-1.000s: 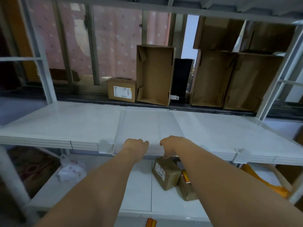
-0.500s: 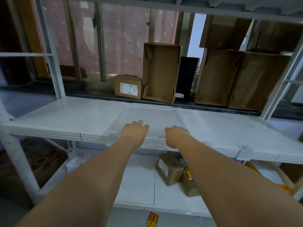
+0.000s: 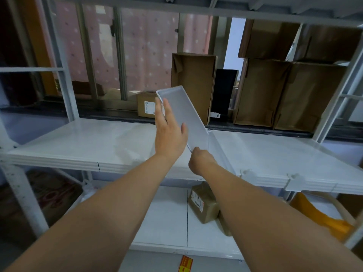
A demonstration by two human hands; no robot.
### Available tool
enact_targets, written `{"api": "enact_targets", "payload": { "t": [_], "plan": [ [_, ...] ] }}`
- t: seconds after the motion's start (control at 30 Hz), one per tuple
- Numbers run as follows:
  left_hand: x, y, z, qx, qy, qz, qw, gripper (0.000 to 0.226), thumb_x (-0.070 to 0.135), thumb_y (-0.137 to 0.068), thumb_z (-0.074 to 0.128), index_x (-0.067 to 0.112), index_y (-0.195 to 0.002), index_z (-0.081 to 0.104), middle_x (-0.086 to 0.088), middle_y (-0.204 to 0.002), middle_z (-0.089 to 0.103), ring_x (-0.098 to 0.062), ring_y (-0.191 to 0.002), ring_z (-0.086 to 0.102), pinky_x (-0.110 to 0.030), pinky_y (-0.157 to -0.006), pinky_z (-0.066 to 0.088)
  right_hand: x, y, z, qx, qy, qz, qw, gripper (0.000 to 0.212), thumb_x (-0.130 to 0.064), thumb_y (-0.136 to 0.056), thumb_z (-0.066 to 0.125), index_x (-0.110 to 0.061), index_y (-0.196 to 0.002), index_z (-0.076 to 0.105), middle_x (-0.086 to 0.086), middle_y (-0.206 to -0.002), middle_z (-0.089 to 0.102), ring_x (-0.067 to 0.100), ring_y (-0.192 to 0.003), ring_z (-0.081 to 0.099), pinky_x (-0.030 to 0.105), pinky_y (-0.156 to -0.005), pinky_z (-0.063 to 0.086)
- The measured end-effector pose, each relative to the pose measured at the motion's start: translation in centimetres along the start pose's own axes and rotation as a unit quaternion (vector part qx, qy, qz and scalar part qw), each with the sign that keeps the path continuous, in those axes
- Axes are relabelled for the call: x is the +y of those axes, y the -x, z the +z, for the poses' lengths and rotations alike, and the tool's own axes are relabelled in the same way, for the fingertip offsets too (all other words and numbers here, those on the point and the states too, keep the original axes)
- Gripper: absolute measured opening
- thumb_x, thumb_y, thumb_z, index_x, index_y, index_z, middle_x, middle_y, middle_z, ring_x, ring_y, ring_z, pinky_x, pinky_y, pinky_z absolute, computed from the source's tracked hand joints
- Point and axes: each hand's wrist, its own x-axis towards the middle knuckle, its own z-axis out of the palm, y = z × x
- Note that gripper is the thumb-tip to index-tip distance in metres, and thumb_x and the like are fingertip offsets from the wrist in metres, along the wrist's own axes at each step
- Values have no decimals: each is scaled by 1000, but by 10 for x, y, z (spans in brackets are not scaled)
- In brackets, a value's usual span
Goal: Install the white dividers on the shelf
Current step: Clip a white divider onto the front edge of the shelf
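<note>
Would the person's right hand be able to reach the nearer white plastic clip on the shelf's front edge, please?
Probably yes: the white plastic clip sits just right of the right hand with nothing between, but that hand grips the tilted white divider panel.

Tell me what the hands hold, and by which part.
Both hold the divider: the right hand pinches its near bottom corner, the left hand lies flat against its left face.

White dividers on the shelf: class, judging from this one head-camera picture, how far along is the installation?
Done: two white clips already sit on the shelf front edge at the right, though no divider stands upright yet. In hand: a white divider is tilted up off the shelf, the left hand flat against its face and the right hand gripping its lower end. Left: standing it straight and fixing it to the shelf.
</note>
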Motion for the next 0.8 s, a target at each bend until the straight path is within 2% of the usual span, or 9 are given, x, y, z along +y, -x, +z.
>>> {"api": "enact_targets", "payload": {
  "t": [0.07,0.17,0.27,0.33,0.4,0.53,0.6,0.67,0.8],
  "plan": [
    [12,-4,-1,14,70,-76,995,86,25,-93,56,6,-151,-4,-10,-160,-5,-24,-148,8,-24,-113,24,-2,-2,-4,12,-32,-9,999,31,-6,-94,35,-5,-124,44,18,-121,56,34,-110,57,35,-80,45],
    [18,-13,2,-14,142,-162,976,87,32,-92,57,8,-152,-1,-7,-161,1,-21,-149,8,-25,-116,16,-3,-7,-18,24,-59,-19,998,35,-7,-93,35,-4,-126,45,18,-120,56,34,-106,58,37,-82,49],
    [13,-18,6,-130,214,-198,948,85,38,-91,58,20,-153,3,-4,-159,16,-23,-144,26,-33,-111,31,-6,-9,-29,-20,-133,-33,990,44,-7,-93,40,-8,-137,40,16,-125,53,31,-95,63,35,-75,56],
    [9,-16,8,-208,264,-215,917,85,27,-91,60,34,-151,0,-2,-155,27,-24,-125,45,-33,-95,44,-9,-8,-32,-77,-215,-60,972,46,-9,-93,47,-11,-139,42,14,-125,55,28,-94,63,36,-75,59],
    [8,-11,11,-232,257,-245,906,84,14,-92,56,41,-149,0,-5,-147,37,-23,-107,50,-36,-90,48,-14,-6,-31,-118,-259,-84,955,34,-14,-94,49,-9,-128,53,12,-112,62,26,-94,63,41,-81,59],
    [2,-10,15,-137,220,-312,914,59,3,-96,34,29,-149,24,-10,-134,51,-28,-116,52,-41,-102,45,-21,-3,-27,-234,-308,-65,920,19,-7,-93,46,-12,-104,61,4,-94,59,22,-82,58,42,-91,54],
    [-11,-8,16,-97,226,-317,916,52,3,-96,34,23,-144,35,-11,-132,54,-30,-117,53,-44,-103,46,-24,-4,-29,-278,-306,-53,909,26,-2,-94,42,-12,-113,56,3,-96,54,26,-92,58,43,-94,51],
    [-20,-9,14,-78,228,-321,916,50,4,-97,38,22,-143,36,-10,-131,54,-31,-119,52,-45,-104,44,-31,-8,-33,-231,-341,-41,910,38,-10,-97,42,-14,-134,47,6,-116,55,26,-104,58,40,-93,50],
    [-34,-10,10,-58,229,-317,918,45,15,-100,42,23,-144,35,-9,-130,53,-29,-119,51,-45,-104,44,-51,-14,-48,-122,-459,-38,879,60,-56,-94,42,-20,-142,39,4,-141,47,25,-117,53,39,-99,43]
  ]
}}
